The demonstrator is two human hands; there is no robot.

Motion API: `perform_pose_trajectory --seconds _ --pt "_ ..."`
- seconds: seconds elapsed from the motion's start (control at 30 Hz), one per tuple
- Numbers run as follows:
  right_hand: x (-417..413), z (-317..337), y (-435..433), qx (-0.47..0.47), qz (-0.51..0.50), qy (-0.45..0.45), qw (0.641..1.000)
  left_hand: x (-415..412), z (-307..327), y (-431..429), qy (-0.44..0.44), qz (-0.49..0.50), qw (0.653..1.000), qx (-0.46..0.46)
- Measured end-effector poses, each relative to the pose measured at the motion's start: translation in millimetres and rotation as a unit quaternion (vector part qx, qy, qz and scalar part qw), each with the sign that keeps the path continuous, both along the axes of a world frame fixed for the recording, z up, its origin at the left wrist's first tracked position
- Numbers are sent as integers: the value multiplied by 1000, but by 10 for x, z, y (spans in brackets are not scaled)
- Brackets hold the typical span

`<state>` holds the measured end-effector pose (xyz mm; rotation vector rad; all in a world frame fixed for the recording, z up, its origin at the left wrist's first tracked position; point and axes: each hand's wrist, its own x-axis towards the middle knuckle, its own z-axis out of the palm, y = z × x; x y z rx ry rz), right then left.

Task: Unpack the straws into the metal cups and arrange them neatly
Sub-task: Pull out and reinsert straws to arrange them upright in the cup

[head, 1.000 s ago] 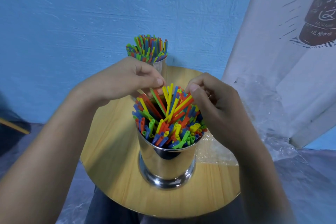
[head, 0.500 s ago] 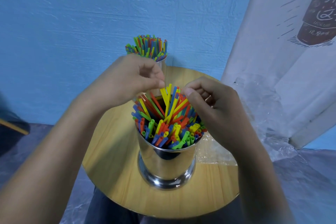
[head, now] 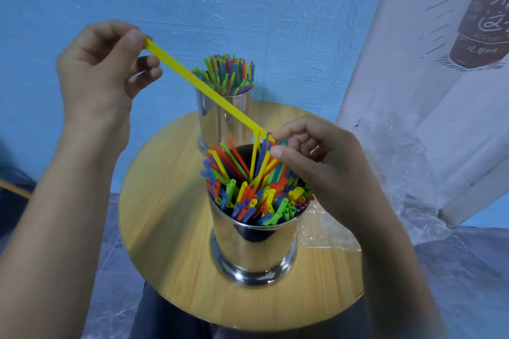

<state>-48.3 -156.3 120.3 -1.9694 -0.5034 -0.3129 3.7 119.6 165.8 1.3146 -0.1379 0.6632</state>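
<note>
Fingers (head: 132, 36) of your left hand (head: 96, 77) clamp the top of yellow straws (head: 203, 88) slanting down to the near metal cup (head: 253, 250), where your right hand (head: 325, 162) pinches straw tips (head: 268, 146)

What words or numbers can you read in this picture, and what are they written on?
Large brush-style characters on the drawn bottle on the white banner: cut off at the edge, not readable.
Small print beneath them: too blurred to read.
Near metal cup, far metal cup, straws: no writing visible.
</note>
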Motion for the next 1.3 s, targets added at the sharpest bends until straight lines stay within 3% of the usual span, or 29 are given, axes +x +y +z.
perform_pose_trajectory --seconds 0.23,0.43,0.57,0.73,0.97,1.13,1.3 --pt "33 0 33 75 -39 35 996 -114 -235 -188 44 -23 990 -132" --pt "52 -14 10 104 -57 23 993 -213 -339 -332 61 -27 989 -130" --pt "15 15 -10 195 -30 -20 980 -247 -390 -415 76 -21 990 -113" --pt "2 67 -20 353 -16 -3 935 -289 -437 -526 55 -10 998 -13" --pt "16 104 -44 395 -64 1 916 -305 -432 -539 79 -53 985 143" --pt "2 169 -82 341 -128 -58 930 -285 -390 -459 110 -112 955 251" --pt "-51 245 -6 230 -117 -95 961 -297 -391 -454 191 -178 914 311"
